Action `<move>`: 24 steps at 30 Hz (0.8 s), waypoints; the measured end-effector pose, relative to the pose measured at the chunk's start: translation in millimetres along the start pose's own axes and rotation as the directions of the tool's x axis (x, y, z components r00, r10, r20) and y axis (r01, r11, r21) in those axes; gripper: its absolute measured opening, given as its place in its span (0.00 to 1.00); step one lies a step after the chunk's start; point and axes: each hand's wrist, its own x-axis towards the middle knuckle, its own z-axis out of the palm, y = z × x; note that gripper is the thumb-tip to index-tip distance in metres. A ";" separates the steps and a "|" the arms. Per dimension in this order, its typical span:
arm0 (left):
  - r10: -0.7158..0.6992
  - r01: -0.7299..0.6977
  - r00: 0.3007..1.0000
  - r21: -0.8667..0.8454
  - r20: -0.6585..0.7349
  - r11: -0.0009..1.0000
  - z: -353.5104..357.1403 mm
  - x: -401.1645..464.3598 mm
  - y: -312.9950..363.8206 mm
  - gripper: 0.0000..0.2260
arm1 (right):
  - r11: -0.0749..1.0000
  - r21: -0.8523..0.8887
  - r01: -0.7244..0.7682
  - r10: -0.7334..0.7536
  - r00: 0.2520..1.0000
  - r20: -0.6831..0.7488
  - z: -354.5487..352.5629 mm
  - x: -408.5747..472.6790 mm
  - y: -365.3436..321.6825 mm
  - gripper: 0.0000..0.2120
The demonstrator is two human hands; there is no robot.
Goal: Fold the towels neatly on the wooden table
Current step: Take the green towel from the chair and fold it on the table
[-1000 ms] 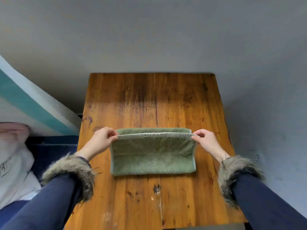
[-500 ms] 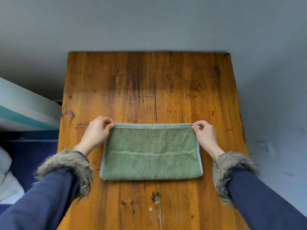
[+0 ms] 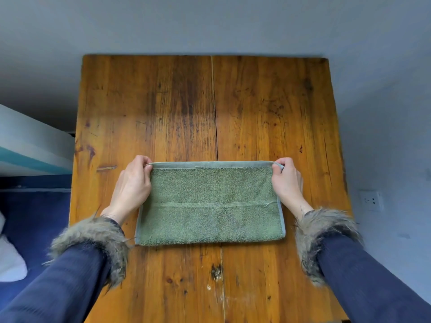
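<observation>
A green towel (image 3: 210, 206) lies folded as a wide rectangle in the middle of the wooden table (image 3: 210, 108), its pale hem along the far edge. My left hand (image 3: 131, 185) pinches the far left corner of the towel. At the far right corner, my right hand (image 3: 285, 183) pinches the hem. Both corners sit at table level, and the hem is stretched straight between my hands.
A grey wall runs behind and to the right of the table, with a white socket (image 3: 370, 201) low on the right. To the left lies dark blue bedding (image 3: 35, 217) with a white cloth (image 3: 9, 264) and a white and teal panel (image 3: 30, 145).
My hands carried the towel's raised top layer away from me and laid it down flat, so the hem now lies along the far edge. The camera also moved closer.
</observation>
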 end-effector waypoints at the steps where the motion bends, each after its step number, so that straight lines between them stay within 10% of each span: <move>1: 0.000 0.000 1.000 0.007 -0.016 1.000 1.3 0.7 -0.1 0.06 | 1.000 -0.003 0.000 0.000 1.000 0.000 0.8 1.6 -0.4 0.06; 10: -0.074 0.096 0.964 0.074 -0.254 0.993 14.7 -19.7 7.4 0.18 | 0.997 0.072 -0.024 0.034 0.989 -0.143 7.5 -15.0 4.7 0.17; 16: 0.316 -0.317 0.946 0.373 0.068 0.872 69.6 -73.2 23.7 0.25 | 0.768 -0.359 0.530 -0.561 0.828 0.021 53.7 -69.6 10.1 0.26; 24: 0.245 -0.215 0.969 0.424 -0.016 0.880 72.1 -28.6 7.4 0.26 | 0.760 -0.447 0.472 -0.518 0.855 0.023 62.2 -32.1 51.9 0.28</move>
